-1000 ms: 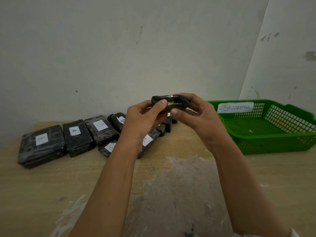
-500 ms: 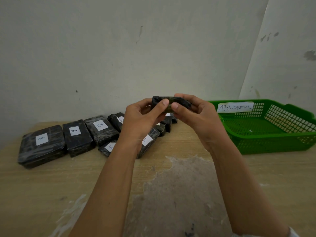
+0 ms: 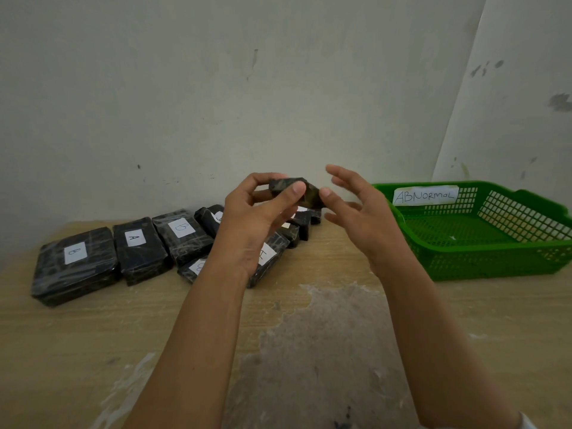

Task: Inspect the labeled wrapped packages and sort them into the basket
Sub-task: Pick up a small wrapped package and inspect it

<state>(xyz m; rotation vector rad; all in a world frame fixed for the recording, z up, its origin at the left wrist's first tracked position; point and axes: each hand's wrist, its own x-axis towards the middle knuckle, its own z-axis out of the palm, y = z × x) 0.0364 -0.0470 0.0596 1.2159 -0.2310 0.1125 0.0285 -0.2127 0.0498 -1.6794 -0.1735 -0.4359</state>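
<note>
Left grip (image 3: 257,218) pinches a small wrapped package (image 3: 286,183) between thumb and fingers, raised above the desk (image 3: 93,335), left of the green basket (image 3: 495,258). Right grip (image 3: 362,218) is slack, fingers spread, thumb at the package's end. Other labeled packages (image 3: 139,246) lie on the desk by the wall.

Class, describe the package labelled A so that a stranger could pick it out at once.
On the wooden table, a row of black wrapped packages lies near the wall. The package labelled A is second from the row's left end. Its white label reads A; both neighbours read B.
</note>
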